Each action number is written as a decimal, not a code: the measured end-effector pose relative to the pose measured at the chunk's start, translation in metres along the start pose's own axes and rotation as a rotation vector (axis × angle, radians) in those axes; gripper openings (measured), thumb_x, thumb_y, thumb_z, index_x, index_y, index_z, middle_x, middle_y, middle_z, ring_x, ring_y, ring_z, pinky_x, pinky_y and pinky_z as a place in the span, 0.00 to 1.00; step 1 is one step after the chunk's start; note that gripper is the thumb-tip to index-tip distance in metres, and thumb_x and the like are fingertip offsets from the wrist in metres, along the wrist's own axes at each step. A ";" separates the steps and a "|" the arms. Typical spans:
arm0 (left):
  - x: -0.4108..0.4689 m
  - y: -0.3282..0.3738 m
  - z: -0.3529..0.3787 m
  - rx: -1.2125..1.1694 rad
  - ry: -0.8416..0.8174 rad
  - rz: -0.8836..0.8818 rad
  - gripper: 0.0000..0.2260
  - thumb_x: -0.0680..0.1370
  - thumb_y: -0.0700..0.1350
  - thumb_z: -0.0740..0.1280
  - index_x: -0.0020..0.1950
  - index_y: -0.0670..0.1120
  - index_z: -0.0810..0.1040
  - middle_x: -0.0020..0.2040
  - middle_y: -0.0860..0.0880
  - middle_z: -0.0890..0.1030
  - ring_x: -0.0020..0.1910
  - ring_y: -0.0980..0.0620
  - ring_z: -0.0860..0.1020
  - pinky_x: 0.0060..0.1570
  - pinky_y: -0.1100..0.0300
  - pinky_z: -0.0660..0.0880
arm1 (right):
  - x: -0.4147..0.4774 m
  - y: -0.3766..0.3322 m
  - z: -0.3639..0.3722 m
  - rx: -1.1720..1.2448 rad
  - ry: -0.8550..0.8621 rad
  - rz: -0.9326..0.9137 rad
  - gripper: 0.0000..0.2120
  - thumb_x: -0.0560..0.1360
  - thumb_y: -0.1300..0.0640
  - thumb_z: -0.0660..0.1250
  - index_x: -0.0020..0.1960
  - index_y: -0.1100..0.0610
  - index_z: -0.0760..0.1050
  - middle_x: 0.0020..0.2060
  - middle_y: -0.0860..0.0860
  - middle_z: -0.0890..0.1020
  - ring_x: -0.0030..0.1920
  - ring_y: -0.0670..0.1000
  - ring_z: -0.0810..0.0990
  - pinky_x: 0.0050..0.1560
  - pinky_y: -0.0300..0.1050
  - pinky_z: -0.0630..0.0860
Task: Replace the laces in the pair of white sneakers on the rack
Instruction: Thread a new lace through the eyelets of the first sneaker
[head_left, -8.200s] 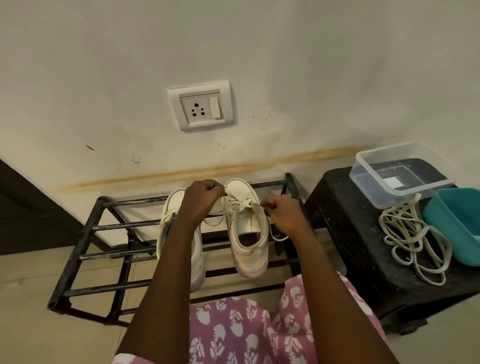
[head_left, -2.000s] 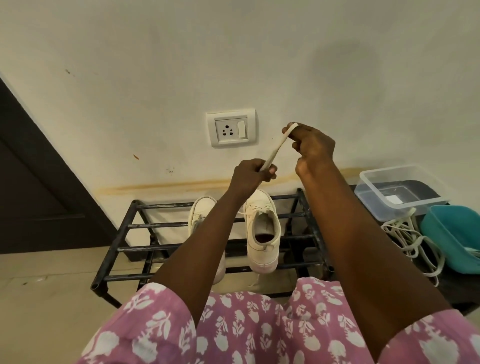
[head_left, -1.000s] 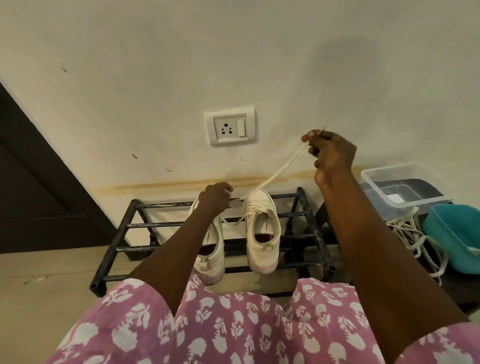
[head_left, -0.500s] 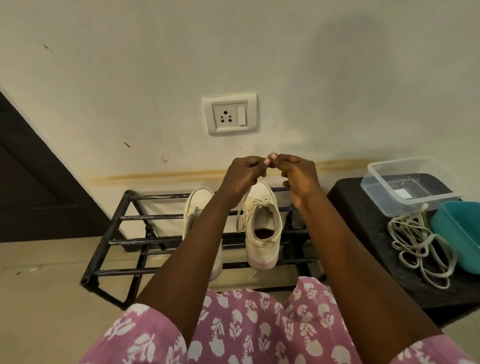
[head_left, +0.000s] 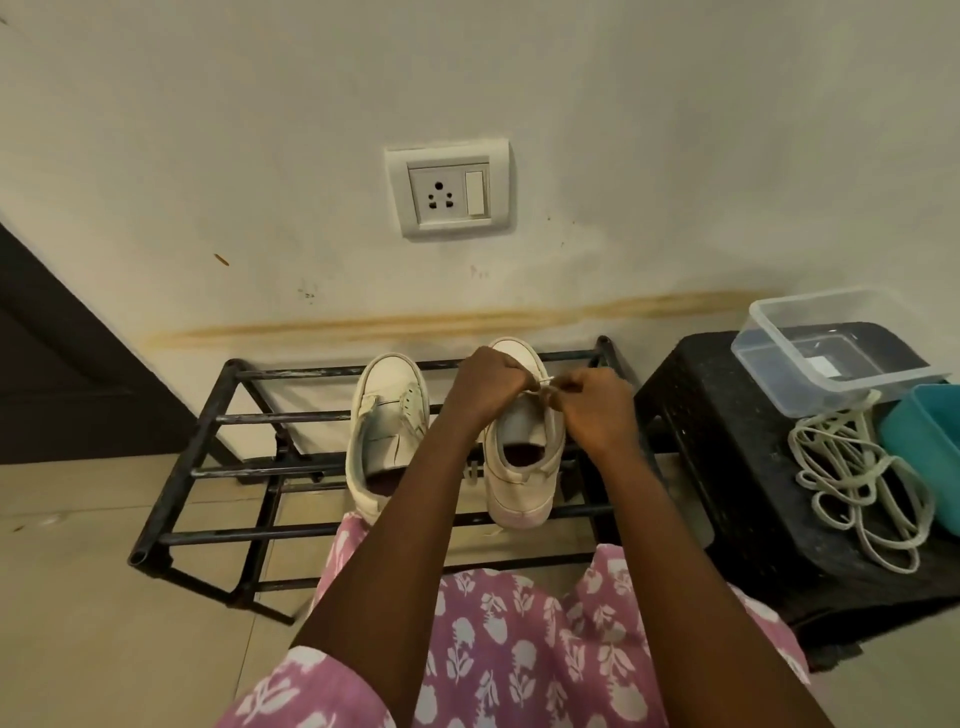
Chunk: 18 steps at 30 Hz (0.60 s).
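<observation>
1. The left fingers (head_left: 511, 370) and right fingers (head_left: 567, 388) are both curled tight, almost knuckle to knuckle. Each pinches one short pale run of lace (head_left: 545, 382) pulled taut between them.
2. That run lies left to right, square across the right sneaker (head_left: 522, 470). The shoe's long axis points at the wall, toe far, heel near. The eyelets must sit just under the fingers, but the hands hide them.
3. The left hand (head_left: 485, 387) covers the shoe's left side, just short of the toe cap. The right hand (head_left: 597, 410) sits over the right edge of the opening, a touch nearer the tongue, so I'd guess it does the next threading or pulling. Whether this lace is going in or coming out, I cannot tell.
4. The shoe looks like off-white canvas or faux leather, with a smooth rounded toe cap, a thick pale sole and a dark reddish lining.
5. The left sneaker (head_left: 387, 441) lies just beside it, parallel and not touching. Its eyelets show no lace and its tongue is slack.
6. Both rest on the rack (head_left: 208, 415), which is thin black metal bars with chipped paint.
7. Right of the rack stands a black perforated plastic stool (head_left: 727, 493). It carries a loose tangle of cream laces (head_left: 857, 483), a clear box (head_left: 831, 353) at the far side and a teal tub (head_left: 924, 452) at the right edge.
</observation>
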<state>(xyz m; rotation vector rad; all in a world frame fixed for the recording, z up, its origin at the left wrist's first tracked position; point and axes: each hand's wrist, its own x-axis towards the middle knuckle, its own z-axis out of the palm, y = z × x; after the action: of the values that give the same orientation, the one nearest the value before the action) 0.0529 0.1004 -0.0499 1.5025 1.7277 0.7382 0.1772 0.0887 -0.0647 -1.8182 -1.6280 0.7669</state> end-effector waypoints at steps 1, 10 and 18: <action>0.001 -0.002 0.000 0.017 0.003 -0.002 0.09 0.70 0.41 0.70 0.41 0.34 0.83 0.36 0.38 0.81 0.36 0.46 0.75 0.36 0.58 0.69 | 0.002 0.002 -0.002 0.057 0.008 0.040 0.08 0.73 0.63 0.70 0.52 0.61 0.82 0.47 0.56 0.84 0.47 0.52 0.81 0.53 0.50 0.79; -0.001 -0.002 0.006 -0.029 -0.018 0.056 0.04 0.70 0.40 0.71 0.39 0.40 0.85 0.24 0.52 0.75 0.28 0.55 0.69 0.31 0.61 0.66 | 0.008 0.016 -0.011 0.571 -0.024 0.350 0.11 0.72 0.70 0.67 0.37 0.57 0.79 0.39 0.57 0.82 0.48 0.60 0.82 0.49 0.57 0.80; -0.001 -0.001 0.005 0.003 -0.001 0.069 0.07 0.70 0.40 0.70 0.31 0.41 0.82 0.23 0.52 0.72 0.26 0.56 0.67 0.31 0.61 0.64 | 0.008 0.017 -0.011 0.644 -0.022 0.379 0.07 0.75 0.71 0.63 0.49 0.65 0.79 0.45 0.59 0.81 0.49 0.57 0.81 0.42 0.48 0.79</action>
<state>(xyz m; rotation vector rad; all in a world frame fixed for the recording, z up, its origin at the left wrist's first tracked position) 0.0569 0.0988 -0.0537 1.5716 1.6837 0.7700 0.1971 0.0952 -0.0699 -1.6345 -0.8870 1.3010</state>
